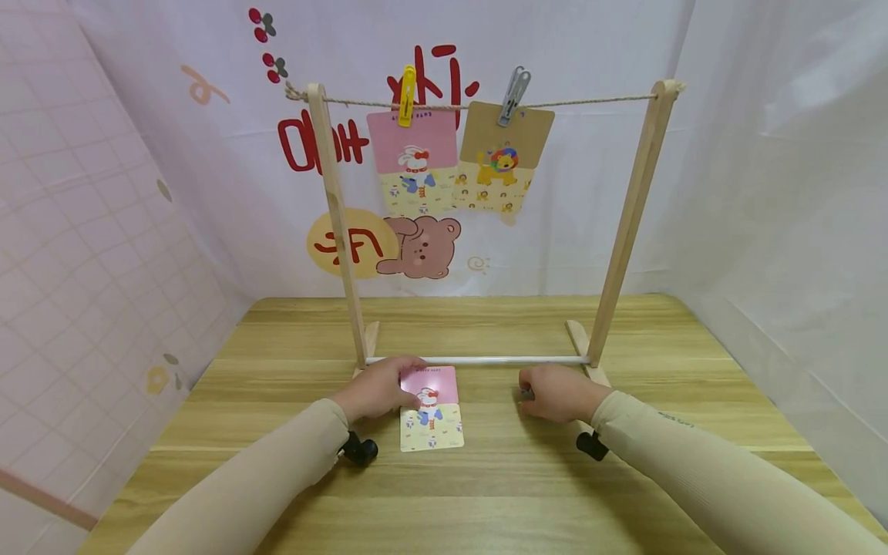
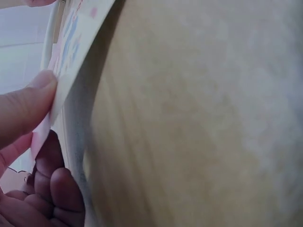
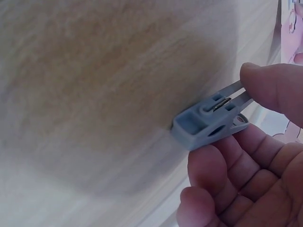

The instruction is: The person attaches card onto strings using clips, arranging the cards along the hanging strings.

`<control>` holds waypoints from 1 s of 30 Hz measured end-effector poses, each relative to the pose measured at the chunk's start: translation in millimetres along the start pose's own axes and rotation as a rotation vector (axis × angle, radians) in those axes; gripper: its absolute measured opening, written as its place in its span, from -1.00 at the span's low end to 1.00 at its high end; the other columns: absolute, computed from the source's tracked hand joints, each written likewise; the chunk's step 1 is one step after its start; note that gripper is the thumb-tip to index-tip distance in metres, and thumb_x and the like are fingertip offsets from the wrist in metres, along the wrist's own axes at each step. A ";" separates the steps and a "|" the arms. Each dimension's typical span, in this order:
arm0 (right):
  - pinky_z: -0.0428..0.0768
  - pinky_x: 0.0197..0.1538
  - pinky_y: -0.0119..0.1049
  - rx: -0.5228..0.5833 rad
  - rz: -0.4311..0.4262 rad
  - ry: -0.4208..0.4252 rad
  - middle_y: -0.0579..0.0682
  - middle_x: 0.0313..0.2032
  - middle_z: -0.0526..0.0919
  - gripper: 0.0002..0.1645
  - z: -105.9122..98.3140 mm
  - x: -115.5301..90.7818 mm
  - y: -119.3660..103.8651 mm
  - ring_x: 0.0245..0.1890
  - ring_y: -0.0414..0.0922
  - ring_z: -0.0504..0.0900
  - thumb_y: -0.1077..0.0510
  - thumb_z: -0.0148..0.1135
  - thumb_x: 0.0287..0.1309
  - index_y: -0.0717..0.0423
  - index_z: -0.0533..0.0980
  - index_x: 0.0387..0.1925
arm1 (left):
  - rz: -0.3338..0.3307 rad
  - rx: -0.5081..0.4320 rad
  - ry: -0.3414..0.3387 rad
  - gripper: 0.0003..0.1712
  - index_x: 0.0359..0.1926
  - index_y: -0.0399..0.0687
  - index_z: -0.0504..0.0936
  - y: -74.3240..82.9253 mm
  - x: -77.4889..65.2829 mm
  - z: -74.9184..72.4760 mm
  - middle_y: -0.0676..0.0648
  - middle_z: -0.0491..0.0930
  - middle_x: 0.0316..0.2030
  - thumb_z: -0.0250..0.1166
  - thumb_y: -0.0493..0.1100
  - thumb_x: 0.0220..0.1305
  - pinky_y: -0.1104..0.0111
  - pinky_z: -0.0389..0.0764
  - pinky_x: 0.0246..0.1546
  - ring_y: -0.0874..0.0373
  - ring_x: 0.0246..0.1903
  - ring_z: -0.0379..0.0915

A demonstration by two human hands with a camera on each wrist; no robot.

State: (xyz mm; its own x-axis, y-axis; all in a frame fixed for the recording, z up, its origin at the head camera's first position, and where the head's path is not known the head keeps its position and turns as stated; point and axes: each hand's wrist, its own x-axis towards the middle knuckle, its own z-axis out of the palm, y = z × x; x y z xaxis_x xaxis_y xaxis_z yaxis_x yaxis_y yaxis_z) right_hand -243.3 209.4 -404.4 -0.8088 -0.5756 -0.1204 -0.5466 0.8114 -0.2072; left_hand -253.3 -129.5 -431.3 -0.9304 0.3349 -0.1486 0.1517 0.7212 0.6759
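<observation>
My left hand [image 1: 380,387] pinches a pink and yellow card [image 1: 437,428] with a cartoon rabbit, thumb on its face and fingers beneath. In the left wrist view the card [image 2: 75,56] tilts up off the wooden surface. My right hand [image 1: 558,393] holds a grey-blue clothespin [image 3: 203,118] between thumb and fingers, low over the table; its jaws look closed and grip nothing. On the rope [image 1: 590,101] hang a rabbit card [image 1: 416,139] under a yellow clothespin [image 1: 407,96] and a brown lion card [image 1: 479,139] under a grey clothespin [image 1: 514,95].
A wooden frame stands on the table [image 1: 277,432], with a left post [image 1: 338,216], a right post [image 1: 633,216] and a white crossbar [image 1: 506,360] low between them, just beyond my hands. Behind it hangs a printed white cloth [image 1: 576,247].
</observation>
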 end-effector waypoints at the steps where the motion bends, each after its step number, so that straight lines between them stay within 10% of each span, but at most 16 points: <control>1: 0.49 -0.34 -0.31 0.003 0.008 -0.003 -0.17 -0.46 0.57 -0.77 -0.1 0.2 0.0 -0.49 -0.25 0.44 0.09 0.49 0.24 0.08 0.56 -0.30 | 0.004 -0.006 0.007 -0.30 0.36 0.19 0.59 -0.6 0.2 0.0 -0.03 0.57 0.35 0.60 -0.11 0.20 -0.11 0.39 0.42 -0.02 0.31 0.47; 30: 0.40 -0.39 -0.36 0.036 0.010 0.044 -0.18 -0.52 0.48 -0.75 0.8 -1.4 2.8 -0.53 -0.26 0.39 0.09 0.48 0.26 0.06 0.53 -0.34 | 0.055 -0.381 0.173 -0.47 0.33 0.07 0.51 9.3 6.1 -1.5 -0.01 0.75 -0.03 0.43 -0.20 0.41 0.31 0.74 -0.13 0.13 -0.16 0.68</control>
State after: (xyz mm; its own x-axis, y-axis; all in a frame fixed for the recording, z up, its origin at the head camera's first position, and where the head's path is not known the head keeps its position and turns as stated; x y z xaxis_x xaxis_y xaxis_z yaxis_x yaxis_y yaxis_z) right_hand -243.5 212.3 -405.6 -0.8234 -0.5618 -0.0799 -0.5308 0.8124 -0.2414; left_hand -258.1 -121.7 -424.8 -0.9716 0.2366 -0.0038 0.0983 0.4183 0.9030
